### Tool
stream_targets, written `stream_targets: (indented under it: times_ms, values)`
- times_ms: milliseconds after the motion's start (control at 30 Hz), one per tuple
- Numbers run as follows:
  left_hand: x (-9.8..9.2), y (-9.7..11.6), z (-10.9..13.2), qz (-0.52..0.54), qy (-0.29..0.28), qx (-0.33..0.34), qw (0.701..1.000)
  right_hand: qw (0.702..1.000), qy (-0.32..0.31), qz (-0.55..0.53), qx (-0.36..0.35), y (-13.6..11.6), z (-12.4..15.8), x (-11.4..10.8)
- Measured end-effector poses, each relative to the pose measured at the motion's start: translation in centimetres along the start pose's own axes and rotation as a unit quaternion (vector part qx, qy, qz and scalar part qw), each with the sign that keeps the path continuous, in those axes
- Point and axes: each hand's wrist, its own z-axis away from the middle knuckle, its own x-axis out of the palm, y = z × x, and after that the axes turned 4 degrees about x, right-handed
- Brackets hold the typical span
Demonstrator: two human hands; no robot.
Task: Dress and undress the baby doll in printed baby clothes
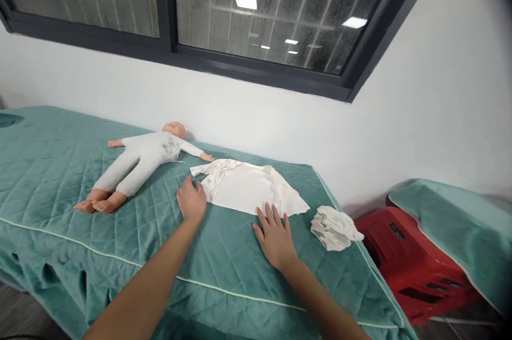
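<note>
A small white baby garment lies spread on the green quilted bed cover, its left part slightly wrinkled. At its left end rests my left hand, the fingers bent loosely and touching or very close to the cloth. My right hand lies flat with spread fingers, the fingertips on the garment's near edge. Left of the garment a baby doll in a white body suit lies on its back, arms out, one hand close to the cloth. A crumpled white cloth sits to the right.
A red plastic stool stands beyond the bed's right edge, next to another green cover. Behind the bed rises a white wall with a dark-framed window.
</note>
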Motion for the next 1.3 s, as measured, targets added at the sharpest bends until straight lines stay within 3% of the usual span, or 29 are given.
stream_targets:
  times_ms: [100,200,333,467,600,733,867,1033,1167,1233,1300]
  values:
    - [0.8,-0.4,-1.9,-0.004,-0.090,0.031,0.995,0.997,0.039,-0.059,-0.037,-1.8,-2.4,-0.2]
    - [1.7,-0.3,-3.9,0.002,-0.161,0.063,0.985,0.980,0.053,-0.191,-0.016,-4.9,-8.3,0.1]
    - [2.6,-0.9,-6.6,-0.008,-0.192,0.066,0.979,0.947,0.025,-0.289,0.135,-9.1,-17.3,1.3]
    - [3.4,-2.0,-8.8,0.045,-0.192,0.043,0.979,0.954,0.001,-0.266,0.140,-11.0,-21.8,2.7]
    - [4.3,-2.7,-10.3,0.087,-0.130,0.030,0.987,0.961,0.000,-0.241,0.137,-10.1,-22.4,3.6]
    - [5.2,-3.0,-10.9,0.051,-0.075,0.043,0.995,0.933,0.010,-0.335,0.133,-8.5,-22.6,4.1]
    - [5.5,-3.1,-10.8,0.003,-0.030,0.021,0.999,0.922,0.009,-0.364,0.134,-8.6,-22.9,4.3]
    - [4.8,-3.0,-10.4,0.019,-0.008,0.028,0.999,0.906,0.025,-0.405,0.123,-9.4,-22.8,4.5]
    - [3.0,-2.6,-8.6,0.098,0.036,0.054,0.993,0.867,0.045,-0.475,0.142,-8.9,-22.7,4.4]
    - [1.8,-2.3,-6.8,0.132,0.010,0.094,0.987,0.844,0.045,-0.512,0.150,-8.4,-22.8,4.3]
    - [0.6,-1.8,-4.7,0.148,-0.066,0.146,0.976,0.826,0.044,-0.539,0.159,-7.8,-22.9,4.3]
